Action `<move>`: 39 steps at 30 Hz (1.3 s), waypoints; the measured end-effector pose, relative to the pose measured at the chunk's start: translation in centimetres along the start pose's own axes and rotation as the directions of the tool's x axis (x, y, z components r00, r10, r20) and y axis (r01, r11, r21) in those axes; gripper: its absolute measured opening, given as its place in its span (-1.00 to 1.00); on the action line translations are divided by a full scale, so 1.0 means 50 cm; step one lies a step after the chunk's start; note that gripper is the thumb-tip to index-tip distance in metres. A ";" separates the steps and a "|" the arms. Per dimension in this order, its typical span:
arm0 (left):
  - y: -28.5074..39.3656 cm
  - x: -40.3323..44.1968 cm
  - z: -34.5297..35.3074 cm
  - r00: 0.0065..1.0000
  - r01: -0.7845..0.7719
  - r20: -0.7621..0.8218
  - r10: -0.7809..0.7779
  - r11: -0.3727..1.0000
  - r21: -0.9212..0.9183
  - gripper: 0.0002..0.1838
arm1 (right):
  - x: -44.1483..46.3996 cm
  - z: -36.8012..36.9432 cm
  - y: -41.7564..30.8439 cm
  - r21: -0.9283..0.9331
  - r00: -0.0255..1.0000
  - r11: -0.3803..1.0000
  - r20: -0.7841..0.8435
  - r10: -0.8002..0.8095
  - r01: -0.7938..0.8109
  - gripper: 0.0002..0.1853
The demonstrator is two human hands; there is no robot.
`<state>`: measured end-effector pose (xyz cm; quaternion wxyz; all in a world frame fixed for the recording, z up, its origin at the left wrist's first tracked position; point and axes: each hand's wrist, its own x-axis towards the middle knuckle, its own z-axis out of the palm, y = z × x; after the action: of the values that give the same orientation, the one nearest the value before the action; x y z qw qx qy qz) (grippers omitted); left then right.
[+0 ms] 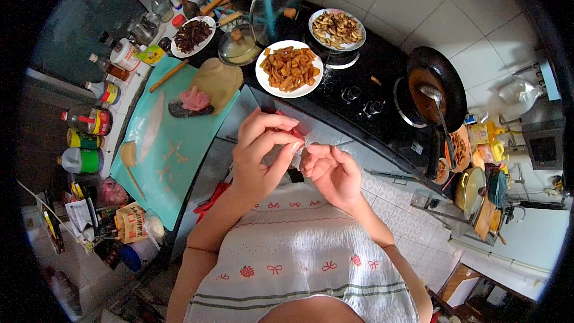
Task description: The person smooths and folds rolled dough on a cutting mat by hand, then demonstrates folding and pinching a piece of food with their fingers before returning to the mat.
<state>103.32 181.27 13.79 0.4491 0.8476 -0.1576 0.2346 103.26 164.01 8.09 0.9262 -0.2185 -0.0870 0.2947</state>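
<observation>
In front of my chest my left hand (261, 154) is raised, its thumb and fingertips pinched together. My right hand (335, 174) is close beside it, fingers curled and fingertips almost meeting those of the left. Whatever lies between the fingertips is too small to name. Something red (290, 130) shows behind the left fingers, partly hidden. To the left, a turquoise mat (197, 130) carries a pink lump like minced meat (194, 99) on a dark flat piece, several pale strips (173, 153) and a wooden stick (168, 76).
Plates of brown cooked pieces (289, 70), sliced mushrooms (338, 27) and dark strips (194, 36) stand along the black counter. A wok (435, 78) with a metal spatula sits on the stove at right. Bottles (89, 121) line the left ledge. A wooden spoon (128, 154) lies on the mat.
</observation>
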 end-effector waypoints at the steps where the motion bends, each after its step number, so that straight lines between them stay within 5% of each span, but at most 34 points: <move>1: 0.002 0.000 -0.001 1.000 0.006 0.008 -0.006 1.000 -0.016 -0.95 | 0.000 0.000 0.000 -0.002 1.000 1.000 -0.005 -0.004 0.004 -0.51; 12: 0.000 -0.007 -0.007 0.997 -0.040 0.058 0.042 0.998 -0.038 -0.92 | 0.000 0.008 0.004 0.018 0.998 0.998 0.016 -0.063 0.062 -0.70; 15: 0.007 -0.005 0.007 0.999 0.016 -0.042 -0.019 0.996 -0.083 -0.92 | -0.007 0.019 0.010 -0.298 0.983 0.939 -0.004 -0.182 0.172 -0.71; 17: 0.018 -0.004 0.011 0.990 0.113 -0.065 -0.123 0.985 -0.133 -0.92 | -0.001 0.028 -0.009 -0.818 0.887 0.390 0.286 -0.362 0.423 -0.70; 18: 0.021 -0.005 0.010 0.982 0.161 -0.074 -0.174 0.974 -0.158 -0.91 | 0.000 0.032 -0.019 -0.876 0.820 -0.008 0.454 -0.348 0.482 -0.68; 21: -0.012 -0.025 -0.019 0.989 0.104 0.121 -0.083 0.978 -0.179 -0.96 | -0.005 0.038 -0.038 -0.655 0.690 -0.622 0.682 -0.242 0.429 -0.57; 25: 0.016 -0.019 -0.005 0.977 0.205 0.039 -0.208 0.883 -0.422 -0.93 | -0.008 0.035 -0.048 -0.607 0.677 -0.716 0.690 -0.257 0.346 -0.53; 26: 0.027 -0.015 -0.012 0.957 0.287 0.129 -0.258 0.815 -0.504 -0.89 | -0.010 0.033 -0.051 -0.594 0.677 -0.732 0.691 -0.252 0.334 -0.53; 29: 0.010 -0.028 -0.014 0.932 0.346 0.264 -0.247 0.822 -0.453 -0.83 | -0.016 0.024 -0.058 -0.553 0.681 -0.773 0.697 -0.225 0.310 -0.51; 39: 0.015 -0.032 -0.012 0.670 0.741 0.600 -0.436 0.434 -0.512 -0.83 | -0.031 0.006 -0.080 -0.411 0.701 -0.863 0.706 -0.099 0.292 -0.50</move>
<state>101.46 181.48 13.71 0.7577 0.6234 -0.0067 -0.1929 103.92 160.29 10.12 0.1512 -0.8272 -0.4176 -0.3442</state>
